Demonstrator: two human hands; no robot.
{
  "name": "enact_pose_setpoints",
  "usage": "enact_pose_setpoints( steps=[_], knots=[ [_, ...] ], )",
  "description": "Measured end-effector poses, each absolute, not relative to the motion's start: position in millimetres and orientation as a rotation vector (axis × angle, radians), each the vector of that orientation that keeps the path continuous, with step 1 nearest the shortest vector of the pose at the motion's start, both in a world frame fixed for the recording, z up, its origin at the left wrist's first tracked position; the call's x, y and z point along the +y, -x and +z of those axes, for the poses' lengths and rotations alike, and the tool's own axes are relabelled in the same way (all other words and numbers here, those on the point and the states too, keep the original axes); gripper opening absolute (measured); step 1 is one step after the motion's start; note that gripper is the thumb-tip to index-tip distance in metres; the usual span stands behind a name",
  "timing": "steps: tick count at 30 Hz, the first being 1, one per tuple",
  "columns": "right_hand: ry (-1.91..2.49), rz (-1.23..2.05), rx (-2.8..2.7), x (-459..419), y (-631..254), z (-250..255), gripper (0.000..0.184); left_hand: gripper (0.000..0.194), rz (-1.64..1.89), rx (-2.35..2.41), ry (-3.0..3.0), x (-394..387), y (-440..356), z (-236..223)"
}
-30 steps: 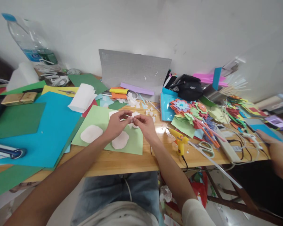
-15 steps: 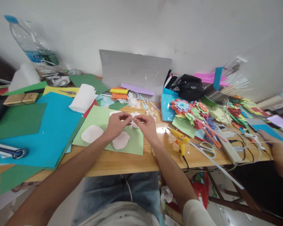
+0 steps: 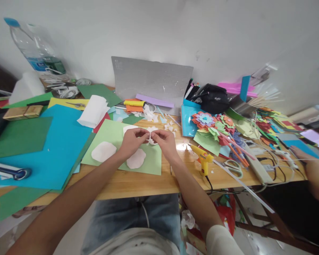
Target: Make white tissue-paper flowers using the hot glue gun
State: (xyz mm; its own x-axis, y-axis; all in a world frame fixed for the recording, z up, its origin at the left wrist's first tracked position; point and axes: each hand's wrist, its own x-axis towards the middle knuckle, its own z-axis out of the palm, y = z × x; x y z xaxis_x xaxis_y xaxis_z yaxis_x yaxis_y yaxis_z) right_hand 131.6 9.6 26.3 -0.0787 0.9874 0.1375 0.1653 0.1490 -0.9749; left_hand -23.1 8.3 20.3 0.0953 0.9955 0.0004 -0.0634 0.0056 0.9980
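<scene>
Between my fingertips is a small white paper piece (image 3: 150, 136), partly hidden by them. My left hand (image 3: 134, 140) pinches it from the left, while my right hand (image 3: 164, 141) pinches it from the other side. Both hands are held over a light green paper sheet (image 3: 149, 169). On that sheet lie a rounded white paper piece (image 3: 103, 152) at the left and a second white paper piece (image 3: 136, 158) below my hands. Another white piece shows partly behind my left hand.
A yellow glue gun (image 3: 204, 158) and scissors (image 3: 233, 168) lie to the right, near paper flowers (image 3: 204, 119). Blue card (image 3: 63, 141) and a white tissue stack (image 3: 93, 111) are on the left. A co-worker's hand (image 3: 303, 154) rests at the far right.
My hands stay over the green sheet with the white paper piece between them. The fingers have shifted only slightly.
</scene>
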Motion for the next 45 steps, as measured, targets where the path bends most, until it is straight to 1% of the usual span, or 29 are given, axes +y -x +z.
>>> enact_pose_setpoints(
  steps=[3, 8, 14, 23, 30, 37, 39, 45],
  knots=[
    [1.186, 1.042, -1.447, 8.5, -131.6, 27.3, 0.02, 0.034, 1.156, 1.034, -1.114, 7.3, 23.2, 23.4],
    [1.167, 0.911, -1.524, 5.7, -130.6, 28.2, 0.019, 0.038, 1.141, 0.99, -1.094, 6.2, 23.5, 25.4],
    [1.22, 0.854, -1.51, 5.6, -130.6, 29.6, 0.016, 0.032, 1.175, 1.02, -1.054, 10.1, 23.0, 19.3],
    [1.209, 0.944, -1.52, 11.0, -133.3, 27.2, 0.02, 0.035, 1.115, 1.038, -1.129, 7.0, 23.6, 23.2],
    [1.184, 1.073, -1.501, 11.4, -134.9, 28.2, 0.021, 0.036, 1.115, 1.049, -1.116, 7.7, 22.8, 22.6],
    [1.215, 1.228, -1.317, 10.8, -135.1, 30.1, 0.026, 0.032, 1.121, 1.028, -1.166, 8.5, 24.0, 20.2],
    [1.222, 1.23, -1.326, 10.7, -135.3, 30.3, 0.027, 0.033, 1.119, 1.035, -1.184, 8.7, 24.4, 19.5],
    [1.215, 1.162, -1.395, 12.3, -135.8, 25.3, 0.021, 0.038, 1.127, 1.038, -1.164, 8.3, 23.5, 20.2]
  ],
)
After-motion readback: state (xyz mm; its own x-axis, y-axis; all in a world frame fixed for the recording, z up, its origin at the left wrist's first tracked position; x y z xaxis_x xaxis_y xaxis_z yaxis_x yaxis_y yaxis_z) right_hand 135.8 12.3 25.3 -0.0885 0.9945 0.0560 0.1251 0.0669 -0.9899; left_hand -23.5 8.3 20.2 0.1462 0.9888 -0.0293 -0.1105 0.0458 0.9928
